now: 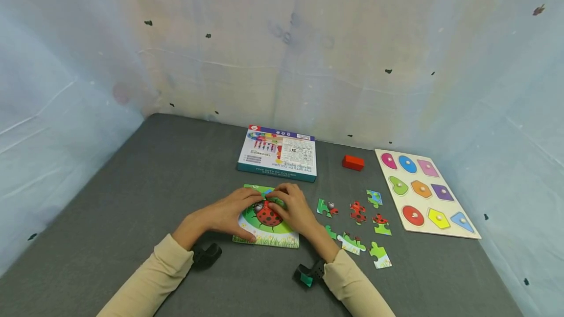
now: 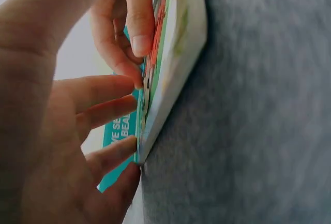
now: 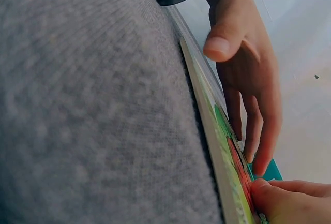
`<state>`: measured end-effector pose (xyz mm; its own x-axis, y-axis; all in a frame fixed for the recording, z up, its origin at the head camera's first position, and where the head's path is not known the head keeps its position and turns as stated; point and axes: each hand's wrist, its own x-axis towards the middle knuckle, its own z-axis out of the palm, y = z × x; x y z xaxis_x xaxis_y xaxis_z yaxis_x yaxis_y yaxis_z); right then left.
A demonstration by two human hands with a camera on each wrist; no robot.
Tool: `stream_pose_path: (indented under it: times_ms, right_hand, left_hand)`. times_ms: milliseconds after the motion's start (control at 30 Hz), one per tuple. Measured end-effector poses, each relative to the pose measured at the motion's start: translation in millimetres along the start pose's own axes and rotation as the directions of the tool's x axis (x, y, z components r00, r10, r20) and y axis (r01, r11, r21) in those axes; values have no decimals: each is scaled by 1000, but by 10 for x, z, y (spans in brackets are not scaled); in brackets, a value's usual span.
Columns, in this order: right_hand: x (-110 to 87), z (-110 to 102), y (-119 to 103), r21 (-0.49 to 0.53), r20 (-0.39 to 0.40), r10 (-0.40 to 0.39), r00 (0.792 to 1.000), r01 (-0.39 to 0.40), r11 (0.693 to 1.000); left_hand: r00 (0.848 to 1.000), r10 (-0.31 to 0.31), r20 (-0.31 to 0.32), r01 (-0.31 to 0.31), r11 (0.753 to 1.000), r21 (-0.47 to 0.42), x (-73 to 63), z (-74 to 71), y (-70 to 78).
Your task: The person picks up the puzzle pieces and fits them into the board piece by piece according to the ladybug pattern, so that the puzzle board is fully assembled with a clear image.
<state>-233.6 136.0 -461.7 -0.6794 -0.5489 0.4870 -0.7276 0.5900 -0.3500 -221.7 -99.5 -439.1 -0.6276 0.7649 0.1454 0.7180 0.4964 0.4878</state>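
- Head view. Ladybird puzzle board [image 1: 269, 231] lies flat on the grey table [image 1: 132, 199], near the front edge, just in front of the printed box [image 1: 277, 153]. Left hand [image 1: 231, 212] and right hand [image 1: 293, 207] rest on it side by side, fingertips meeting at the upper middle, fingers straight and pressing; neither grips anything. Loose puzzle pieces [image 1: 358, 212] lie scattered to the right, a red block [image 1: 353, 162] and the shape-peg board [image 1: 423, 192] beyond them. Risk, as judged: the right sleeve sits near the nearest loose pieces and could sweep them away.
- Left wrist view. Fingertips [image 2: 132, 87] of the left hand touch the board's face; the board edge [image 2: 176, 69] sits on the cloth. Risk: uneven pressing could slide the board or tip a half-seated piece.
- Right wrist view. Right fingers [image 3: 276, 195] press the picture surface [image 3: 232, 157]; the left hand's fingers come down beside them. Whether a piece sits under the fingertips cannot be told. Risk: forcing a misaligned piece may bend its tabs.
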Motion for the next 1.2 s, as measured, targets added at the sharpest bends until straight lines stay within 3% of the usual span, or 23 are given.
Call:
stream_pose_path:
  times_ms: [167,367,500,633,800,1000,1200]
  right_hand:
    - [3,-26,-13,-37,99,38,994,-34,999]
    - [9,-61,-21,-60,212,70,975,-58,997]
    - [1,-149,-39,4,240,51,969,-54,999]
    - [-38,-320,18,63,164,-21,986,10,998]
    - [-172,-647,211,29,33,-85,996,84,996]
    - [-464,-1055,527,-37,-79,18,997,-21,999]
    - [-857,-1374,896,-47,-57,196,979,-198,979]
  left_hand:
    - [999,-8,48,4,997,80,1,3,53]
    - [997,-30,76,24,997,77,-4,-17,87]
    - [997,-26,76,22,998,58,-5,-16,76]
    - [997,-20,73,18,999,32,1,-19,66]
    - [997,-20,70,18,1000,25,6,-14,45]
    - [997,-31,74,29,999,25,9,-4,39]
    - [997,-25,70,24,999,23,7,-11,38]
